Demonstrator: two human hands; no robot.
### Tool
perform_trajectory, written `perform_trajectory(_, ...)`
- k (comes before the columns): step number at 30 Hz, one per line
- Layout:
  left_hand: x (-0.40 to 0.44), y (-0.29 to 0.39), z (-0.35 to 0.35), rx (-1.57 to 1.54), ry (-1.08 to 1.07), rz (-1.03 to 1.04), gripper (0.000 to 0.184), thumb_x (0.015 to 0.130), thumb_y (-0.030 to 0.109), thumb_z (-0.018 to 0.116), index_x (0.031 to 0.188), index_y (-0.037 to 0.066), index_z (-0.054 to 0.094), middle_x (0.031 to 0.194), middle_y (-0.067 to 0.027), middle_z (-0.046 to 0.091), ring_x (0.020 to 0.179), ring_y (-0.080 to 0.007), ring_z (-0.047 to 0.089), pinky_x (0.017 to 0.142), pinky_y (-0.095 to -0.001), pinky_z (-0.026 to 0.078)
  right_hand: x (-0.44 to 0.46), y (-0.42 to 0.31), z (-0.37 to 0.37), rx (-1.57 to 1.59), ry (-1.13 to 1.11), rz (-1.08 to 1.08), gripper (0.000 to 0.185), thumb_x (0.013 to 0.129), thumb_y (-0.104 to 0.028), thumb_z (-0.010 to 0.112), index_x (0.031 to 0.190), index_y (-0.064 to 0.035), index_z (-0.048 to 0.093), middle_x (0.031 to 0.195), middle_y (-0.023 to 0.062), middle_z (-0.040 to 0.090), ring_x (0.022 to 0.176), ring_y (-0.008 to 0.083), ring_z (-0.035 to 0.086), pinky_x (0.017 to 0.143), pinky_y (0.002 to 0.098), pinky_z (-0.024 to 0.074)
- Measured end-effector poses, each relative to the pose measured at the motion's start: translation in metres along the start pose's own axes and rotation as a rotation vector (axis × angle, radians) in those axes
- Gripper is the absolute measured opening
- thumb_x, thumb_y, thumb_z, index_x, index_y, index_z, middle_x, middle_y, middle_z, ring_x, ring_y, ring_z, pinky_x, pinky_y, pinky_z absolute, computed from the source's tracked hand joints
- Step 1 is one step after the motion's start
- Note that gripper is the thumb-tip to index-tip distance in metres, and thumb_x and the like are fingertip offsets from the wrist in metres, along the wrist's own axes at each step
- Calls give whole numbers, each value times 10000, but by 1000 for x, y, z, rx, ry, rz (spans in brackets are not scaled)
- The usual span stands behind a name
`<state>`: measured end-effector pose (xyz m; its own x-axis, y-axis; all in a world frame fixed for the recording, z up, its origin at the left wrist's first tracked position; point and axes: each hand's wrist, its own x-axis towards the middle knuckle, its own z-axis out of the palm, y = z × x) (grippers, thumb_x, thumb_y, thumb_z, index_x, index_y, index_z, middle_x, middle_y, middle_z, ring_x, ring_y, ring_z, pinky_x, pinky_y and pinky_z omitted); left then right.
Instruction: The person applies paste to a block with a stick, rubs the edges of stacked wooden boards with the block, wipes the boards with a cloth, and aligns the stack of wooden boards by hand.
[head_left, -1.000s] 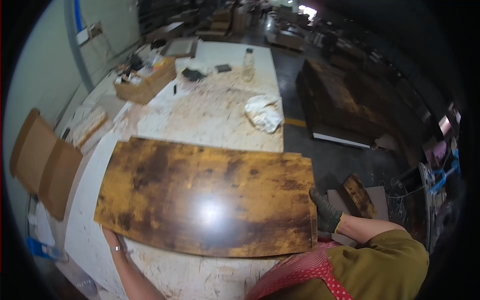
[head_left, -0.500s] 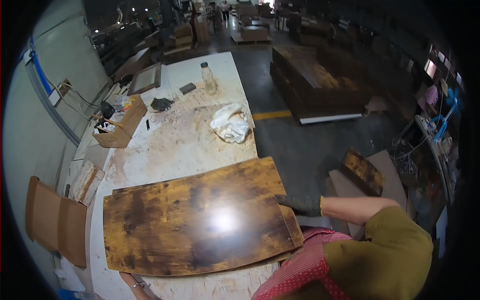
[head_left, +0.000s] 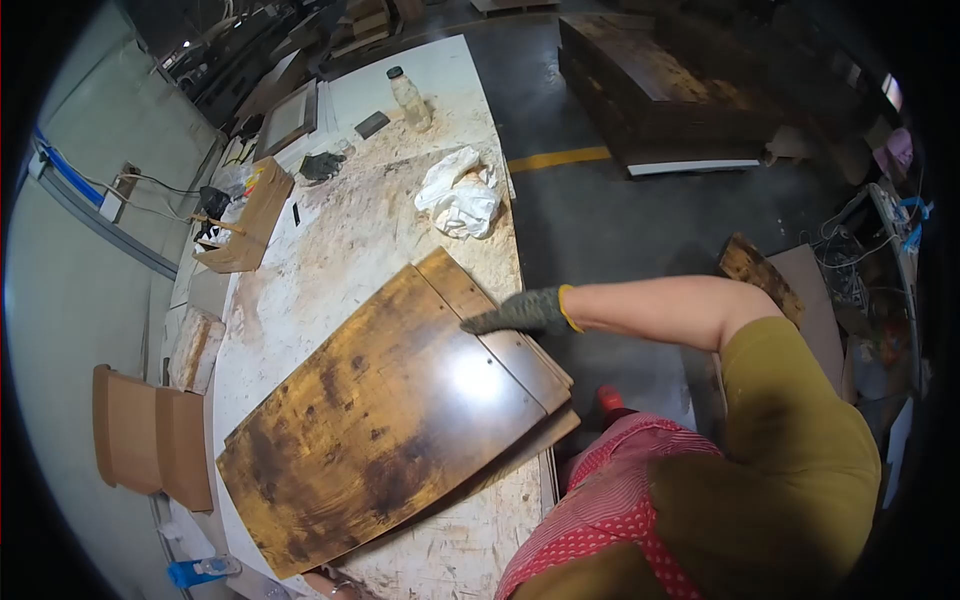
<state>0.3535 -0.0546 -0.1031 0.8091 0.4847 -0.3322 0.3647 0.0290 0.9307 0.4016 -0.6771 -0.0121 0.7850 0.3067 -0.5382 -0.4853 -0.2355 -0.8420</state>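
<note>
A dark-mottled wood-grain board (head_left: 350,410) lies tilted across the near end of the white worktable (head_left: 345,255), on top of other similar boards. A strip of a lower board (head_left: 535,365), with small dark holes along it, shows past its right side. At the far right corner, my right hand (head_left: 518,312), in a dark green glove with a yellow cuff, is closed on the board's edge, a digit lying over the top. My left hand (head_left: 328,583) is at the board's near-left edge; a bracelet shows at the wrist, and the board hides the fingers.
A crumpled white cloth (head_left: 460,195), a bottle (head_left: 408,100), a dark block (head_left: 372,125) and a glove (head_left: 322,166) lie farther up the table. At left stand a cardboard box of items (head_left: 250,225) and open cardboard (head_left: 150,440). A large board stack (head_left: 670,130) stands on the floor.
The top board has turned counterclockwise, its right end swinging away from me, uncovering more of the board beneath. My right hand has moved up and left with it. The view has tipped down.
</note>
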Motion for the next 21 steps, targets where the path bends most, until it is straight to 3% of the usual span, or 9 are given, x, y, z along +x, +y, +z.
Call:
perform_trajectory(1, -9, -2, 1, -7, 20, -15, 589, 940, 462, 320, 1301, 10, 431, 1285, -162, 485, 1141, -277, 505, 930, -476, 430, 10, -2, -7, -3, -24, -99, 719, 752, -646, 607, 1242, -122, 554, 1100, 54, 612, 921, 123, 570, 765, 274, 466)
perform_trajectory(2, -20, -2, 2, -10, 44, -29, 592, 939, 466, 319, 1302, 11, 430, 1288, -163, 482, 1145, -279, 501, 933, -478, 426, 11, -22, -12, 142, -85, 35, 694, 735, -659, 614, 1184, -131, 587, 1056, 29, 622, 892, 109, 568, 705, 258, 472)
perform_trajectory(5, -53, -5, 4, -32, 118, -72, 602, 936, 477, 318, 1307, 16, 428, 1299, -164, 473, 1158, -283, 490, 942, -486, 415, 70, -29, -47, 162, -190, 45, 647, 718, -531, 721, 1190, -114, 572, 1106, 52, 622, 988, 129, 574, 832, 328, 476)
perform_trajectory(7, -78, -6, 8, -55, 172, -101, 608, 934, 484, 317, 1310, 19, 426, 1305, -165, 467, 1167, -285, 482, 948, -491, 407, 105, -43, -73, 83, -400, 54, 746, 798, -527, 635, 1378, -129, 386, 1444, 54, 351, 1298, 135, 345, 1021, 355, 351)
perform_trajectory(9, -104, -9, 12, -94, 240, -127, 614, 932, 491, 316, 1313, 22, 424, 1312, -165, 461, 1175, -288, 475, 955, -496, 400, 133, -57, -90, -26, -435, -31, 732, 810, -534, 615, 1375, -126, 390, 1428, 50, 378, 1281, 154, 377, 1022, 351, 359)
perform_trajectory(12, -145, -14, 23, -165, 354, -174, 623, 930, 502, 314, 1317, 27, 422, 1322, -166, 452, 1188, -292, 463, 964, -504, 388, 178, -89, -108, -86, -545, 45, 710, 792, -534, 638, 1341, -132, 435, 1327, 64, 498, 1180, 180, 494, 977, 372, 415)
perform_trajectory(21, -257, -12, 87, -360, 674, -300, 651, 921, 535, 310, 1331, 41, 414, 1352, -170, 426, 1226, -305, 429, 992, -527, 355, 241, -152, -141, -260, -723, 107, 756, 735, -582, 670, 1309, -135, 464, 1272, 60, 543, 1132, 192, 532, 958, 382, 428)
